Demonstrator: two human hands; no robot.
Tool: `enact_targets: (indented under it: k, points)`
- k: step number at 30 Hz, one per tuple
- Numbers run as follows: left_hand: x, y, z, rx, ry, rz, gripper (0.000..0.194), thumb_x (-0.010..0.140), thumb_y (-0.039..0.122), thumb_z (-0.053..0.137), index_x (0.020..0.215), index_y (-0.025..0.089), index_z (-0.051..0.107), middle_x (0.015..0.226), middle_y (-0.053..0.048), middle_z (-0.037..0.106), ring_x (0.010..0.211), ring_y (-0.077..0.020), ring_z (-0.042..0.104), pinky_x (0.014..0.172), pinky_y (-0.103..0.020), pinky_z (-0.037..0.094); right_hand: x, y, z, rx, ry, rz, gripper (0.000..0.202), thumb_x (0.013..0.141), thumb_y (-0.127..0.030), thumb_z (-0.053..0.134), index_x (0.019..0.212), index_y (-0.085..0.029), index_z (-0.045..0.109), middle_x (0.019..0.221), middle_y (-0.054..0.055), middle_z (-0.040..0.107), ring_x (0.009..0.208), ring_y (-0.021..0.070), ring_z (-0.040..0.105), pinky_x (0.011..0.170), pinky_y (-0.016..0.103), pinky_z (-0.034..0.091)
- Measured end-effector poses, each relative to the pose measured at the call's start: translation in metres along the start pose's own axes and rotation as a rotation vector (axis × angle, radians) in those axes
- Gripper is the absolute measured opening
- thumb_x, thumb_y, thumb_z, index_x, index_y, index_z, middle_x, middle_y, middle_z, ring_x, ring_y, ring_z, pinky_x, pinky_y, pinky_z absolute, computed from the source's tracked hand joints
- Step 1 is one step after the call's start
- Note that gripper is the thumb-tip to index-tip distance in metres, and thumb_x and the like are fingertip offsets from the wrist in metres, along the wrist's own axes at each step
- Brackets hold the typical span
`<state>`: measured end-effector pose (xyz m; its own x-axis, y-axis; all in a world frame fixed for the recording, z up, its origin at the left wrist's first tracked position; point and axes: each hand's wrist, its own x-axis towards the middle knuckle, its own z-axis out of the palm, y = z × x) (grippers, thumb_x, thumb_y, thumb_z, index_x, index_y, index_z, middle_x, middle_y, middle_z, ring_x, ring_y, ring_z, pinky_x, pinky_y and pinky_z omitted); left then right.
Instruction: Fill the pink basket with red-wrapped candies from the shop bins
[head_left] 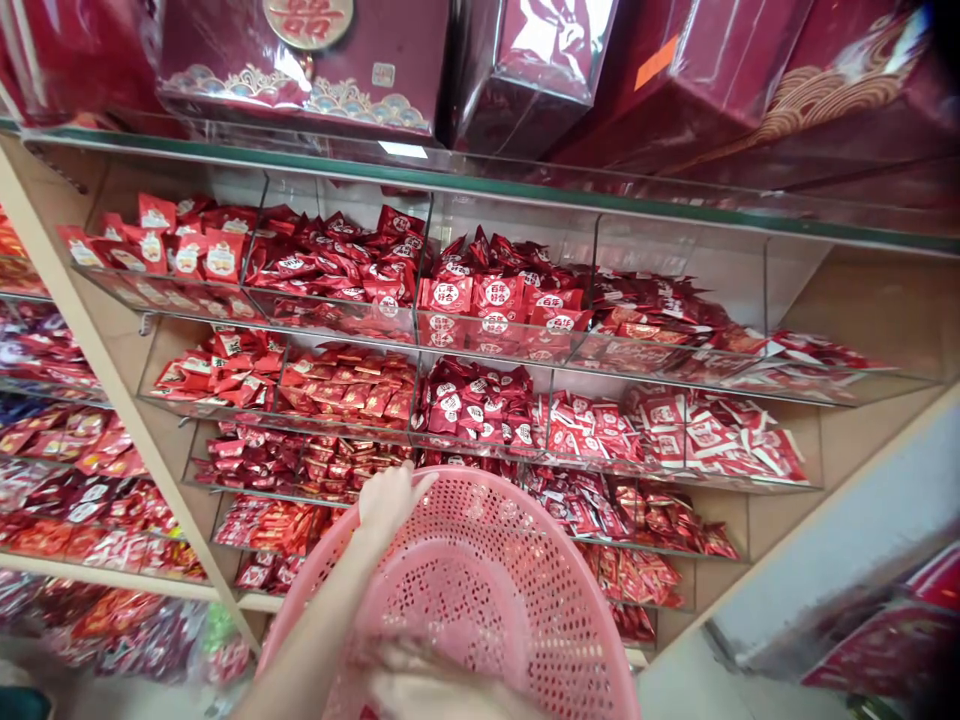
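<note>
A round pink plastic basket with many small holes is tilted in front of me, its inside facing me. On its upper left rim rests my left hand, closed over the edge with the thumb along the rim. My right hand is low inside the basket, smeared by motion, so its fingers cannot be made out. A bit of something red shows beside it at the bottom edge of the view. Just beyond the rim are shelf bins with small red candy packets.
Clear-fronted bins of red packets fill several shelf rows ahead. Above them a glass shelf carries dark red gift boxes. More packets lie on shelves at left. A pale wall stands at right.
</note>
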<state>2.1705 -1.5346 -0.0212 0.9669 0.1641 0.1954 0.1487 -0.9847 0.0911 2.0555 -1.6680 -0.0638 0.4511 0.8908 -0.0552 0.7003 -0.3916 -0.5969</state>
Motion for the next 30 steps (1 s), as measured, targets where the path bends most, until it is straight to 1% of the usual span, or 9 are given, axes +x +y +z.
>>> enact_targets:
  k: [2, 4, 6, 7, 9, 11, 14, 18, 30]
  points:
    - [0.0, -0.001, 0.001, -0.009, 0.001, 0.006, 0.066, 0.08, 0.064, 0.016, 0.099, 0.017, 0.059, 0.086, -0.014, 0.066, 0.084, -0.0266, 0.062, 0.069, -0.034, 0.044, -0.002, -0.001, -0.038, 0.036, 0.17, 0.003, 0.039, 0.086, -0.048, 0.035, 0.103, -0.02, 0.056, 0.101, 0.006, 0.06, 0.092, 0.0191, 0.055, 0.079, 0.031, 0.043]
    - [0.001, -0.001, 0.002, -0.014, 0.005, 0.012, 0.066, 0.079, 0.064, 0.017, 0.099, 0.017, 0.058, 0.086, -0.014, 0.066, 0.083, -0.0265, 0.062, 0.068, -0.035, 0.044, 0.001, 0.006, -0.083, 0.074, 0.404, 0.073, 0.031, 0.088, -0.04, 0.033, 0.095, -0.019, 0.054, 0.085, 0.003, 0.061, 0.073, 0.014, 0.056, 0.068, 0.027, 0.043]
    - [0.002, -0.001, 0.003, -0.015, 0.007, 0.019, 0.065, 0.079, 0.064, 0.018, 0.099, 0.017, 0.058, 0.086, -0.014, 0.066, 0.082, -0.0263, 0.062, 0.068, -0.035, 0.044, 0.009, 0.02, -0.129, 0.007, 0.669, 0.188, 0.024, 0.088, -0.033, 0.032, 0.089, -0.019, 0.051, 0.077, 0.002, 0.059, 0.069, 0.0131, 0.054, 0.064, 0.025, 0.041]
    - [0.003, 0.0, 0.004, -0.015, 0.011, 0.023, 0.064, 0.079, 0.064, 0.018, 0.098, 0.017, 0.058, 0.086, -0.014, 0.066, 0.081, -0.0263, 0.062, 0.068, -0.035, 0.044, 0.014, 0.029, -0.151, -0.056, 0.751, 0.266, 0.02, 0.087, -0.031, 0.034, 0.088, -0.018, 0.05, 0.075, 0.002, 0.059, 0.069, 0.0138, 0.054, 0.065, 0.026, 0.04]
    - [0.004, 0.002, 0.005, -0.015, 0.018, 0.034, 0.065, 0.08, 0.064, 0.018, 0.098, 0.017, 0.059, 0.085, -0.014, 0.066, 0.082, -0.0266, 0.062, 0.069, -0.035, 0.044, 0.028, 0.044, -0.186, -0.214, 0.847, 0.451, 0.02, 0.085, -0.034, 0.039, 0.094, -0.018, 0.047, 0.081, 0.005, 0.06, 0.073, 0.0171, 0.056, 0.065, 0.028, 0.039]
    - [0.005, 0.004, 0.005, -0.019, 0.022, 0.042, 0.065, 0.08, 0.064, 0.017, 0.098, 0.017, 0.059, 0.085, -0.014, 0.066, 0.083, -0.0268, 0.062, 0.069, -0.035, 0.044, 0.044, 0.053, -0.209, -0.343, 0.84, 0.613, 0.031, 0.081, -0.041, 0.045, 0.1, -0.016, 0.046, 0.091, 0.01, 0.061, 0.084, 0.0225, 0.057, 0.068, 0.03, 0.04]
    - [0.006, 0.005, 0.005, -0.031, 0.017, 0.039, 0.064, 0.08, 0.063, 0.018, 0.099, 0.017, 0.058, 0.086, -0.014, 0.066, 0.084, -0.0267, 0.062, 0.069, -0.035, 0.044, 0.066, 0.059, -0.221, -0.443, 0.774, 0.747, 0.048, 0.077, -0.048, 0.052, 0.108, -0.012, 0.044, 0.1, 0.016, 0.06, 0.097, 0.0282, 0.055, 0.074, 0.033, 0.04]
    - [0.006, 0.005, 0.003, -0.035, 0.004, 0.018, 0.065, 0.08, 0.064, 0.019, 0.098, 0.016, 0.059, 0.086, -0.013, 0.066, 0.084, -0.0269, 0.062, 0.069, -0.034, 0.044, 0.082, 0.062, -0.221, -0.456, 0.727, 0.819, 0.054, 0.073, -0.043, 0.059, 0.111, -0.008, 0.043, 0.104, 0.019, 0.059, 0.101, 0.028, 0.054, 0.08, 0.034, 0.04]
    - [0.009, 0.002, 0.005, -0.032, 0.026, 0.026, 0.07, 0.077, 0.067, 0.014, 0.097, 0.016, 0.058, 0.084, -0.013, 0.066, 0.082, -0.0256, 0.062, 0.07, -0.035, 0.043, 0.087, 0.06, -0.23, -0.338, 0.697, 0.886, 0.06, 0.065, -0.038, 0.064, 0.113, -0.01, 0.043, 0.111, 0.019, 0.056, 0.102, 0.0284, 0.054, 0.079, 0.034, 0.042]
